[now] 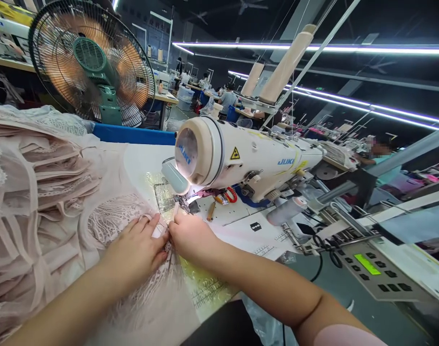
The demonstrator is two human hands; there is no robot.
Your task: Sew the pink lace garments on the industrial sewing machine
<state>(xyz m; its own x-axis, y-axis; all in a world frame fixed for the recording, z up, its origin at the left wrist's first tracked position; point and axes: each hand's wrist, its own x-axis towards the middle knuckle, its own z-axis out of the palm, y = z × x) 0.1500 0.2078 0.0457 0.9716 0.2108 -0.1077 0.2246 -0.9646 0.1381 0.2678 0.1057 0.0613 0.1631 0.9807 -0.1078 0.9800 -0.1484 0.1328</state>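
My left hand [138,247] lies flat with fingers stretched out on pale pink lace fabric [107,221], pressing it to the sewing table. My right hand [189,235] is closed in a pinch on the fabric's edge, just in front of the presser foot [181,202]. The two hands almost touch. A white Juki sewing machine [248,156] stands right behind them, its lamp lighting the needle area.
A tall stack of pink lace pieces [32,182] fills the left. A green fan [93,62] stands behind it. Red-handled scissors [228,194] lie under the machine arm. A control panel [374,271] sits at the right. Other people work at far tables.
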